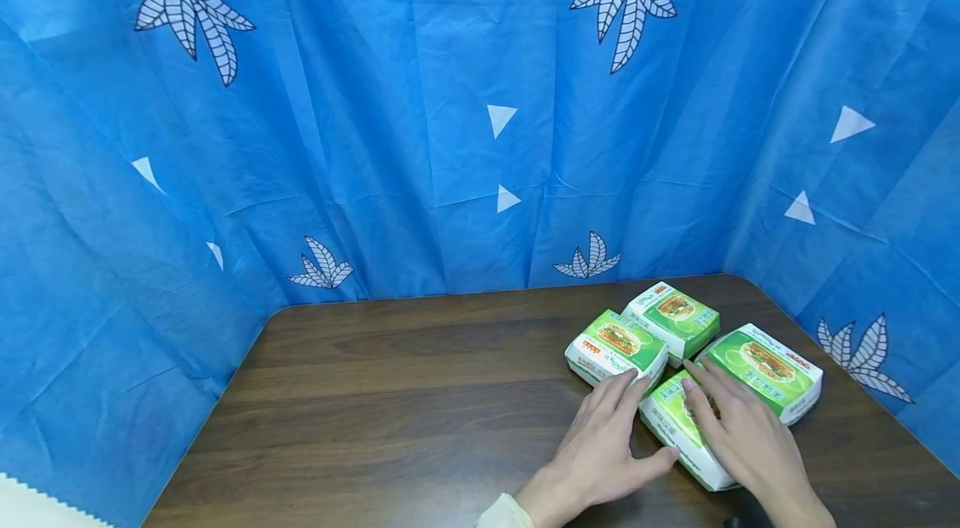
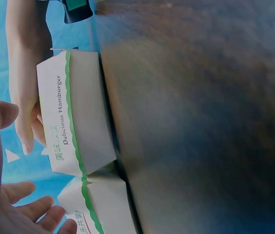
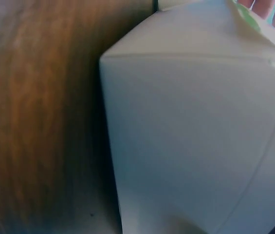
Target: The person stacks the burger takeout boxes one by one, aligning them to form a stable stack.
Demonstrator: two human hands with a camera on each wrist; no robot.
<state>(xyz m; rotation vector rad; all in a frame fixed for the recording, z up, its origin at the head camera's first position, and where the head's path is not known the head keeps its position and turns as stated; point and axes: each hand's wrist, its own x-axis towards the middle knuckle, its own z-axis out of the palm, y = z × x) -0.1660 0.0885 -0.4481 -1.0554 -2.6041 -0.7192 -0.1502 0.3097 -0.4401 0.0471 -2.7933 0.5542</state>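
Note:
Several green-and-white hamburger boxes stand in a cluster on the right of the table. My right hand rests over the front box, its fingers extended across the lid. My left hand has its fingertips at the near edge of the left box, with the thumb spread toward the front box; whether it touches either is unclear. Behind them are a back box and a right box. In the right wrist view, a white box side fills most of the picture, with fingertips at the top.
The brown wooden table extends to the left of the boxes. A blue patterned curtain hangs behind the table and along both its sides. The right box lies near the table's right edge.

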